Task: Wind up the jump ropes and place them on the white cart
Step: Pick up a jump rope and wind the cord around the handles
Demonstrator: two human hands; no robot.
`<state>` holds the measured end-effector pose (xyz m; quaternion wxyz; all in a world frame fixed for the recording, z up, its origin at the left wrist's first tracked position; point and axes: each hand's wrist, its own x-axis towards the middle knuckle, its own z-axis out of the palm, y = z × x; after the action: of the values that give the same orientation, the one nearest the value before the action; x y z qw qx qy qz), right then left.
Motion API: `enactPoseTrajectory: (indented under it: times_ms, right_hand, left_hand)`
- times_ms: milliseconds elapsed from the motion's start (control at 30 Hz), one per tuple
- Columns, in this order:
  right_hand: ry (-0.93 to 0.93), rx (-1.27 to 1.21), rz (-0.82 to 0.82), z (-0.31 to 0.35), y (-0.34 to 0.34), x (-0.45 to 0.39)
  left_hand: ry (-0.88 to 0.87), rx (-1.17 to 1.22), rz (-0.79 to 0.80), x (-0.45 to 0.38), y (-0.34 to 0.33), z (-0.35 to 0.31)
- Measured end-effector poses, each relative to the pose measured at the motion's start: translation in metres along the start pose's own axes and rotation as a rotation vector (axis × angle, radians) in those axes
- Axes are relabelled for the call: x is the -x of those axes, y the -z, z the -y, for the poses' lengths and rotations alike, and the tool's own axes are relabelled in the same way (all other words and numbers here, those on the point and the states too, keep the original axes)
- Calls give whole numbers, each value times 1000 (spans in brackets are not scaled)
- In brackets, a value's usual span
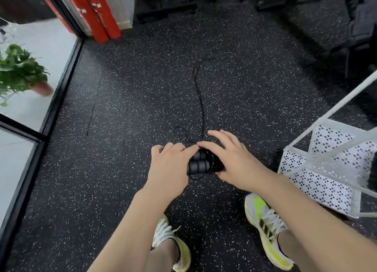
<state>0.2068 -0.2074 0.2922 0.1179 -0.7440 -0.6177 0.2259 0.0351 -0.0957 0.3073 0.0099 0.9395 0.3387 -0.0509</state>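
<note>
Two bare hands meet low over the speckled dark floor [126,112] in the head view, both working on one black jump rope. The left hand [170,165] has its grip curled round the two black foam handles [199,162], which lie side by side and point to the right. The right hand [228,159] covers the far end of those handles; its thumb and forefinger come together at the cord by the tip of the left forefinger, while its other fingers are spread and fairly straight. I cannot tell for certain whether that grip actually pinches the cord or only touches it. A few turns of thin black cord [201,100] show round the handles just under the right palm, and a loop hangs below them. The rest of the cord runs away from the hands across the floor, with a small loop lying just left of it near the fingers.

The white cart [326,169], with perforated metal sides, stands just to the right of the right forearm. Two pale shoes with yellow-green soles [263,224] are planted on the floor under the arms. Far left, two red fire extinguishers [95,14] lean by a wall, and a potted green plant [18,71] stands beyond a glass panel.
</note>
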Motion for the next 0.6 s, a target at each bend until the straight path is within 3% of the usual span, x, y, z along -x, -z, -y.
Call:
enactPoseTrajectory:
  times_ms: [300,500,600]
  right_hand:
    - [-50,132,-322,2,-1,-2]
    - [-311,-44,-166,9,15,1]
    - [-306,-176,-91,10,25,4]
  left_hand:
    - [181,153,69,3,-1,5]
    - [246,136,27,4,2,4]
    - [251,94,23,4,4,6]
